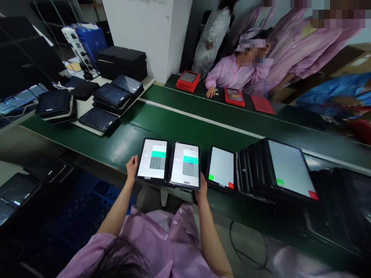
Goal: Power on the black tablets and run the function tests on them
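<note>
Counter [176,119], green-topped, one; two bare hands at the near edge. Left grip [131,168]: fingers curled inward at the outer edge of the left calculator tablet [159,154]; how firmly it is closed, I cannot tell. Right grip [202,189]: at the outer lower edge of the right calculator tablet [184,164], fingers partly hidden by it; closure likewise not determinable. Tablets between the two grips: a pair, side by side, screens up and lit, each with a calculator panel in grey and green; by my judgement, work on this pair is under way and unfinished. Just to the right of the right grip: one tablet with green and red corners [222,166], white screen, untouched. Farther right of that grip: a leaning row of tablets [252,170], many, edges dark, and at its near end a white-screened tablet [292,168] with the same two corner marks. Beyond and left of the left grip: dark-screened tablets [111,94], in piles, untouched. Done or left: both side groups lie outside either grip; their differing screens suggest different stages, but which is finished and which waiting, I cannot tell.
</note>
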The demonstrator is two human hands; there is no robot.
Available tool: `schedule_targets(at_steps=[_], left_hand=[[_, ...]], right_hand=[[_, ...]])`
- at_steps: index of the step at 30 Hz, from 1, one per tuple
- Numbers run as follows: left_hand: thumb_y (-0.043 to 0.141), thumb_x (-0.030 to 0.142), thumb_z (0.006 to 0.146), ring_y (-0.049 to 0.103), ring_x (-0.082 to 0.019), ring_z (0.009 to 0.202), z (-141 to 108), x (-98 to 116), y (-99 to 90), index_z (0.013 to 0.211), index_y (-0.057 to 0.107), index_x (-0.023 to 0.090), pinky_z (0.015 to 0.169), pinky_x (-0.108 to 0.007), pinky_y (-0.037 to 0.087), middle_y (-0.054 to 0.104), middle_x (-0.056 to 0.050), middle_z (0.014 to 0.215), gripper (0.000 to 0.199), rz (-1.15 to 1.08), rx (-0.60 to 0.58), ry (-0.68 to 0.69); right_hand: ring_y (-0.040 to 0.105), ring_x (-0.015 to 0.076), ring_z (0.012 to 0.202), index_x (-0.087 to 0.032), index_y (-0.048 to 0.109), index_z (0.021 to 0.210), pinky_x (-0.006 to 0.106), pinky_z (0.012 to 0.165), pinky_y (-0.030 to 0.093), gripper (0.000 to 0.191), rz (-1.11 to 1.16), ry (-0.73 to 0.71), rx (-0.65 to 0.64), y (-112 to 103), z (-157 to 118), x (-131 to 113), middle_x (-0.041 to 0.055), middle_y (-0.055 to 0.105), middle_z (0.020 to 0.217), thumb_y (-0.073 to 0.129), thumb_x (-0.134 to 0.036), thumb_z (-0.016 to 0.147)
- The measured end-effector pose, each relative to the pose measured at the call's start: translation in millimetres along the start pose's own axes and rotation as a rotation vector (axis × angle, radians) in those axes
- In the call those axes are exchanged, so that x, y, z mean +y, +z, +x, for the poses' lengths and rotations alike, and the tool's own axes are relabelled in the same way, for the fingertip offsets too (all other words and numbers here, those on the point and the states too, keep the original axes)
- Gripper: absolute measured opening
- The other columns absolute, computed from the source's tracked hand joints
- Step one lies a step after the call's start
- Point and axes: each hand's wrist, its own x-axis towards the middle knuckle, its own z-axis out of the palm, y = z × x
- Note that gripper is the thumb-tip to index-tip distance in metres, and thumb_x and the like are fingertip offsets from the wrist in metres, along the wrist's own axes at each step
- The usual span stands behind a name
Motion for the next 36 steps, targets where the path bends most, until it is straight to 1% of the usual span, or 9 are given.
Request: schedule_targets(at_steps=[5, 12, 20, 22, 25, 28, 30, 33, 36], left_hand=[[0.058, 0.044, 0.1, 0.062, -0.019, 0.079, -0.5, 0.5, 0.2, 0.088, 0.071, 0.023, 0.077, -0.027, 0.048, 0.07, -0.001, 0.079, 0.028, -0.018, 0.002, -0.009], [0.058, 0.045, 0.099, 0.066, -0.021, 0.087, -0.5, 2.5, -3.1, 0.092, 0.073, 0.023, 0.084, -0.027, 0.051, 0.073, -0.002, 0.086, 0.028, -0.011, -0.026, -0.024], [0.057, 0.047, 0.099, 0.069, -0.023, 0.091, -1.5, 3.3, -4.0, 0.092, 0.072, 0.023, 0.087, -0.028, 0.052, 0.073, -0.003, 0.084, 0.029, 0.016, -0.028, -0.038], [0.059, 0.048, 0.097, 0.071, -0.024, 0.093, 1.3, 5.4, -3.8, 0.088, 0.073, 0.022, 0.089, -0.03, 0.053, 0.073, -0.004, 0.084, 0.03, -0.004, -0.03, -0.056], [0.057, 0.053, 0.099, 0.076, -0.028, 0.102, 10.3, 15.1, -3.6, 0.09, 0.075, 0.019, 0.093, -0.035, 0.057, 0.08, -0.01, 0.094, 0.04, -0.165, -0.042, -0.178], [0.055, 0.059, 0.101, 0.076, -0.033, 0.121, 23.2, 33.2, -4.4, 0.106, 0.08, 0.015, 0.101, -0.041, 0.06, 0.083, -0.018, 0.12, 0.051, -0.356, -0.096, -0.239], [0.063, 0.059, 0.099, 0.072, -0.034, 0.134, 32.7, 48.4, -4.0, 0.121, 0.08, 0.015, 0.109, -0.043, 0.058, 0.079, -0.019, 0.137, 0.052, -0.338, -0.155, -0.165], [0.082, 0.059, 0.089, 0.065, -0.039, 0.145, 44.9, 71.8, 2.2, 0.14, 0.073, 0.014, 0.122, -0.048, 0.05, 0.071, -0.021, 0.152, 0.068, -0.078, -0.232, -0.048], [0.093, 0.062, 0.079, 0.054, -0.046, 0.155, 49.3, 90.2, 13.4, 0.156, 0.06, 0.01, 0.13, -0.054, 0.04, 0.059, -0.029, 0.164, 0.098, 0.201, -0.266, 0.015]], right_hand=[[0.075, 0.0315, 0.123, -0.018, 0.075, 0.14, 0.049, 0.109, 0.061, 0.07, 0.051, 0.078, -0.032, 1.0, -1.0, 2.2, 0.0157, 0.078, 0.141, 0.073, -0.063, 0.086], [0.078, 0.031, 0.109, -0.014, 0.072, 0.143, 0.047, 0.096, 0.065, 0.078, 0.025, 0.078, -0.061, 3.3, -3.7, -5.6, 0.0173, 0.081, 0.13, 0.075, -0.066, 0.084], [0.078, 0.0277, 0.101, -0.016, 0.074, 0.137, 0.045, 0.094, 0.064, 0.08, 0.049, 0.102, -0.036, 7.8, -5.3, -11.6, 0.0131, 0.083, 0.124, 0.079, -0.068, 0.077], [0.078, 0.0287, 0.101, -0.015, 0.076, 0.134, 0.046, 0.094, 0.064, 0.077, 0.036, 0.125, -0.04, 9.2, -5.1, -19.5, 0.0132, 0.084, 0.12, 0.079, -0.067, 0.077], [0.078, 0.0321, 0.106, -0.015, 0.079, 0.128, 0.051, 0.098, 0.064, 0.072, -0.018, 0.169, -0.031, 8.0, -5.5, -46.0, 0.0136, 0.084, 0.12, 0.078, -0.065, 0.076], [0.074, 0.0323, 0.127, -0.019, 0.078, 0.133, 0.055, 0.115, 0.057, 0.059, -0.103, -0.037, -0.023, 4.2, -9.2, -87.9, 0.0136, 0.079, 0.138, 0.071, -0.06, 0.091], [0.07, 0.0299, 0.136, -0.022, 0.075, 0.138, 0.054, 0.123, 0.051, 0.05, -0.196, -0.238, -0.054, 4.3, -12.9, -117.0, 0.0127, 0.076, 0.146, 0.061, -0.055, 0.104], [0.071, 0.0285, 0.136, -0.023, 0.072, 0.143, 0.052, 0.122, 0.052, 0.045, -0.393, -0.422, -0.152, 11.7, -15.6, -147.5, 0.0122, 0.078, 0.144, 0.055, -0.049, 0.111], [0.069, 0.0293, 0.14, -0.024, 0.07, 0.146, 0.053, 0.123, 0.052, 0.043, -0.57, -0.586, -0.254, 22.8, -12.0, -156.0, 0.0121, 0.079, 0.142, 0.052, -0.044, 0.113]])
